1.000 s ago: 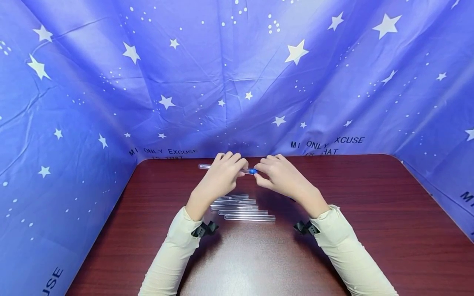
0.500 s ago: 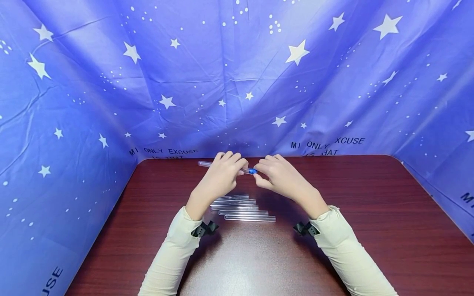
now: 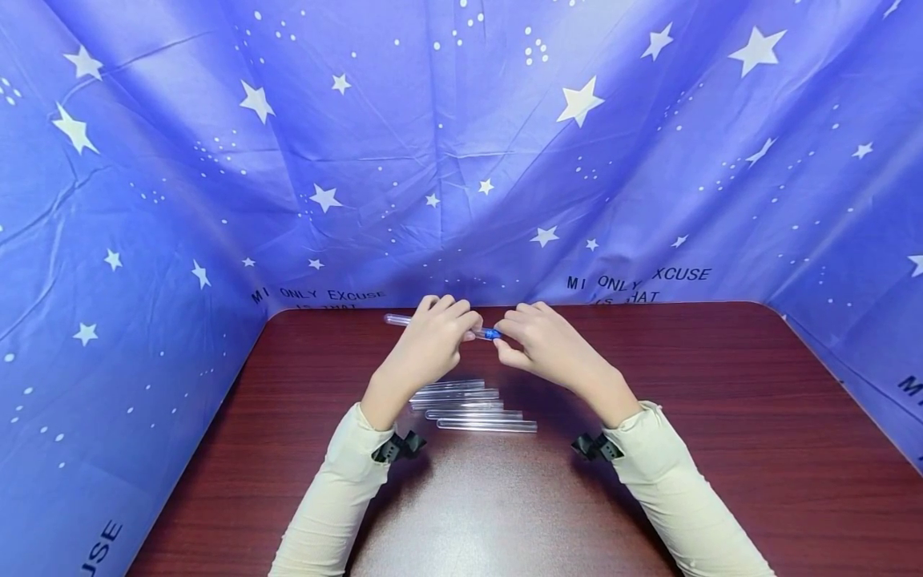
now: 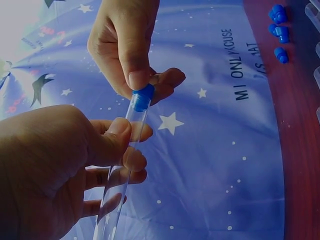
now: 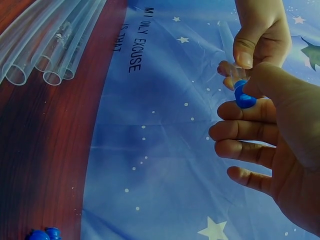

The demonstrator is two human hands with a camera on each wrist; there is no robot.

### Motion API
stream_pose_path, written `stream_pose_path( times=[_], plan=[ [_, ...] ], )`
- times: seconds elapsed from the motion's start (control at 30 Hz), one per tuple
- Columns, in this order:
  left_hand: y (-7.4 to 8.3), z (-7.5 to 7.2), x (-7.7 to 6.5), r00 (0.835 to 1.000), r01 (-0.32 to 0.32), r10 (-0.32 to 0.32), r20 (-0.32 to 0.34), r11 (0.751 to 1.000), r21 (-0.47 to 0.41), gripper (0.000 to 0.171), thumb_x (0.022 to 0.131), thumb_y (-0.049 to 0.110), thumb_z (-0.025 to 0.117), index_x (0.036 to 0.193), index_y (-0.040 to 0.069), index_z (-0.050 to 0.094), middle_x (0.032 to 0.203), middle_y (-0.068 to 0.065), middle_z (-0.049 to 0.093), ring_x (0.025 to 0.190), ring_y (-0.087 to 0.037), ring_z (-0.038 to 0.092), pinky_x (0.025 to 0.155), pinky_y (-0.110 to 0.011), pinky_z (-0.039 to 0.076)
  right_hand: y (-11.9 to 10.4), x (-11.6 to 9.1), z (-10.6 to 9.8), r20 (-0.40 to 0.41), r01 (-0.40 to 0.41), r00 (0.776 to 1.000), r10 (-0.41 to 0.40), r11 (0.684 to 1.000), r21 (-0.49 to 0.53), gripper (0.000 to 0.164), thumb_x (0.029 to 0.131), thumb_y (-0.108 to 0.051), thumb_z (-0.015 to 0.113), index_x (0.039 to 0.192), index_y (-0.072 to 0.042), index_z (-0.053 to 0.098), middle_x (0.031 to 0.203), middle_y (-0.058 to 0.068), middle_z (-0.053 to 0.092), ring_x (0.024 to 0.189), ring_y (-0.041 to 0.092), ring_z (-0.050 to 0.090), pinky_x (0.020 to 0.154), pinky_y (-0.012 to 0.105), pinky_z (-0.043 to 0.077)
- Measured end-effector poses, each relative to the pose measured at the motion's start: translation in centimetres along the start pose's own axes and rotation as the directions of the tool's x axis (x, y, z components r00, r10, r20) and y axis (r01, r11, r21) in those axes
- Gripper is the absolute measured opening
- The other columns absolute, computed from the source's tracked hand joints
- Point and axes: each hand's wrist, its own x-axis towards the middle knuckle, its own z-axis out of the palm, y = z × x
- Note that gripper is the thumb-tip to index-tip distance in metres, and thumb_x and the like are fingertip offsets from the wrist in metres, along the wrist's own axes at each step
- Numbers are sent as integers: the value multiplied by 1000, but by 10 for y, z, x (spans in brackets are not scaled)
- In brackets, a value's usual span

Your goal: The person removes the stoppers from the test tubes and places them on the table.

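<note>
My left hand (image 3: 433, 340) grips a clear test tube (image 4: 116, 187) around its middle, thumb on one side and fingers on the other. The tube's rounded end (image 3: 395, 319) sticks out to the left of that hand in the head view. A blue stopper (image 4: 143, 97) sits in the tube's mouth, its narrower part inside the glass-clear wall. My right hand (image 3: 551, 344) pinches the stopper between thumb and forefinger; its other fingers (image 5: 245, 131) are spread apart below, as the right wrist view shows. Both hands are held up above the far part of the table.
Several more clear test tubes (image 3: 479, 415) lie side by side on the dark red table (image 3: 721, 417), below the hands. Loose blue stoppers (image 4: 279, 33) lie on the table in the left wrist view. A starry blue cloth (image 3: 447, 160) hangs behind the table and at both sides.
The tube's rounded end has tilted up slightly and shifted a touch left. Both hands keep their places and their holds on tube and stopper.
</note>
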Motion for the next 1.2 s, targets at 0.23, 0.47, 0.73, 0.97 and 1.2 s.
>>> stream_pose_path(
  times=[0.23,0.47,0.73,0.97,1.2],
  plan=[
    [0,-2,0,1000,-2,2,-14,1000,8,6,92,9,69,93,15,69,88,3,62,89,-20,59,90,-39,45,0,-1,-2,20,-18,1000,18,1000,22,11,90,-17,61,84,-9,66,73,0,57,73,22,55,74,38,48],
    [1,0,1,999,5,-6,-36,999,-37,3,96,13,67,95,14,69,90,3,64,90,-20,60,92,-39,45,0,-3,-5,91,-87,992,82,995,50,16,94,-18,61,99,-6,72,81,3,63,77,23,59,77,39,49],
    [2,2,1,999,27,-28,-31,999,-24,6,97,16,66,96,12,71,92,1,68,89,-20,62,91,-39,46,2,-2,-4,3,-36,999,37,998,-53,19,92,-17,65,103,-4,72,84,5,65,80,27,60,76,40,47],
    [2,2,1,999,19,-20,-27,999,-33,7,97,18,68,94,13,72,90,2,67,87,-20,62,90,-38,46,4,-2,-1,-3,10,1000,-10,998,-69,15,90,-15,67,98,-4,71,82,5,64,77,26,59,77,40,48],
    [-1,4,1,999,-18,18,-51,1000,-2,6,94,18,71,91,15,76,86,3,67,83,-19,62,90,-37,47,1,-2,-4,33,0,999,1,1000,-22,12,91,-15,67,94,-4,69,79,4,62,75,25,59,77,40,50]
  ],
)
